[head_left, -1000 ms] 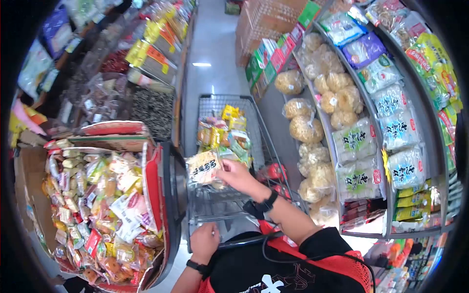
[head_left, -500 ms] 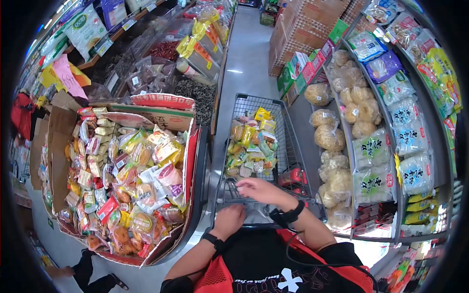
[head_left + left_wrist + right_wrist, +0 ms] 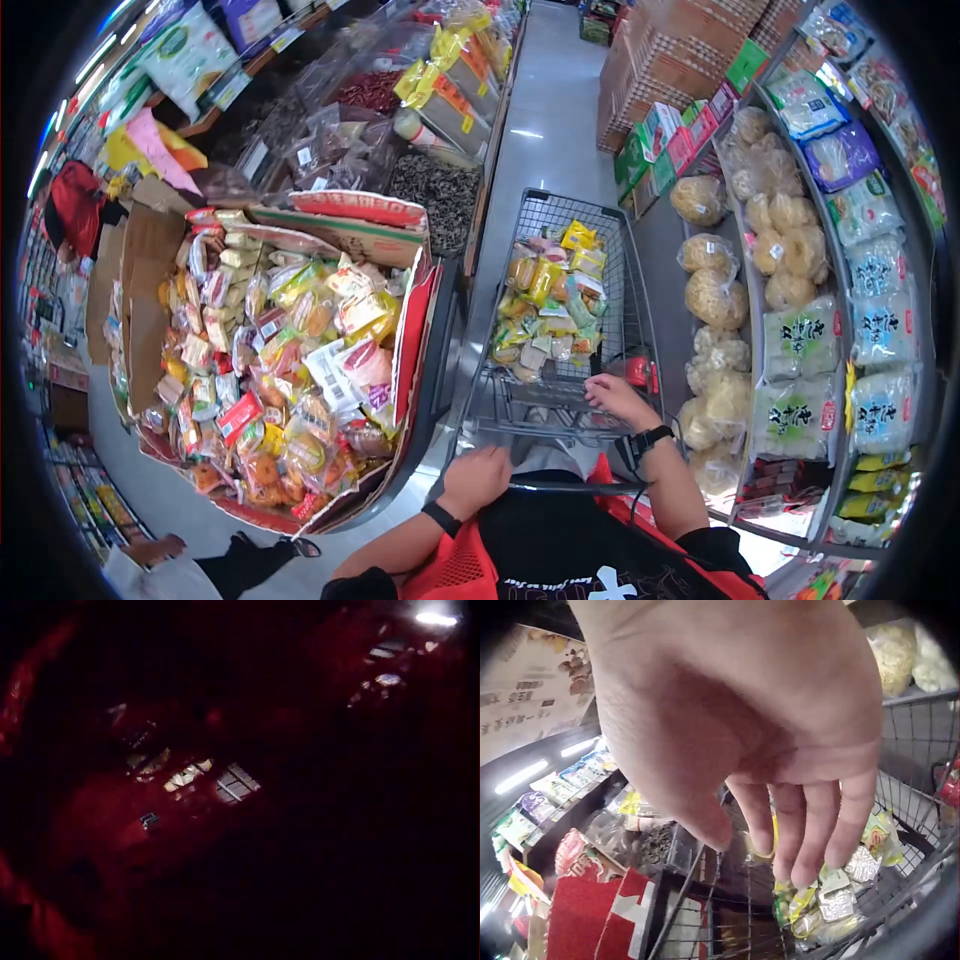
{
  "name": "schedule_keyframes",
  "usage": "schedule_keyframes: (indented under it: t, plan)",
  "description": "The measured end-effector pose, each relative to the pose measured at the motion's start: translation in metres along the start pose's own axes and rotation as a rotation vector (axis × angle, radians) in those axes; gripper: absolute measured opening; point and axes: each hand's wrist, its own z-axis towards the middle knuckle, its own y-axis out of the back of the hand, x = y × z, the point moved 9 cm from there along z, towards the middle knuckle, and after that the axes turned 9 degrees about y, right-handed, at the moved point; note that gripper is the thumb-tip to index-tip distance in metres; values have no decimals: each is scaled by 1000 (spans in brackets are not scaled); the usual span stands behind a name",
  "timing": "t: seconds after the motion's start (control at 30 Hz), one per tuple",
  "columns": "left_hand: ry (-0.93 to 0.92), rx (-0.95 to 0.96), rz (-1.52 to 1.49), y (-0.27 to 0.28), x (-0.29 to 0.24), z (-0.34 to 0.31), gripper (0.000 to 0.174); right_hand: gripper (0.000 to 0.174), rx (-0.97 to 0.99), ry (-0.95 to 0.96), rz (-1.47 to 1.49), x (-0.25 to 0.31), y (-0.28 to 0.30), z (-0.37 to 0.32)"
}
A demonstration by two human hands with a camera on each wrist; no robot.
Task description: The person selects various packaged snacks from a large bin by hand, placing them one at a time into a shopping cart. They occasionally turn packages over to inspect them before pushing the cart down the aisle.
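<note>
A wire shopping cart (image 3: 640, 300) stands in front of the person, a heap of small packaged snacks (image 3: 550, 285) in its basket. Over the near right part of the basket hovers the right hand (image 3: 620, 398), holding nothing. Its fingers hang loosely bent in the right wrist view, with the snacks visible beyond the fingertips (image 3: 804, 874). The left hand (image 3: 478, 478) is curled at the left end of the cart handle (image 3: 570, 488), its fingertips hidden. Dark red covers nearly all of the left wrist view, and no hand shows there.
Left of the cart, a cardboard bin (image 3: 415, 340) brims with wrapped snacks. Shelves on the right carry bagged round dried noodles (image 3: 715, 300) and white packets (image 3: 795, 420). Stacked cartons (image 3: 650, 80) border the aisle (image 3: 545, 100) ahead. Another person's legs (image 3: 245, 565) show at lower left.
One second ago the right hand held a flat printed packet over the cart; it has let go and drawn back to the right. The left hand stays by the handle. The head view has turned left.
</note>
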Motion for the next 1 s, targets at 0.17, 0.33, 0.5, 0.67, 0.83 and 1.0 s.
schedule_keyframes:
  t: [0.17, 0.33, 0.5, 0.67, 0.83, 1.0]
  plan:
    - [109, -47, 93, -10, -1, 14, 16, 24, -46, 52, 53, -114, 60, 93]
    - [185, -88, 104, -13, -1, 33, 6, 33, -190, -141, -548, -155, 101, 141]
    - [257, -114, 62, -9, -6, 50, 3, 34, -91, -15, -538, -198, 104, 216]
    - [131, 1, 85, 6, -27, 65, 10, 41, -368, 158, -626, -155, 124, 302]
    - [162, -54, 90, -5, -13, 65, 3, 65, -624, 341, -242, -131, 128, 403]
    - [141, -60, 133, -6, -15, 66, 5, 91, -580, 131, -8, -143, 103, 393]
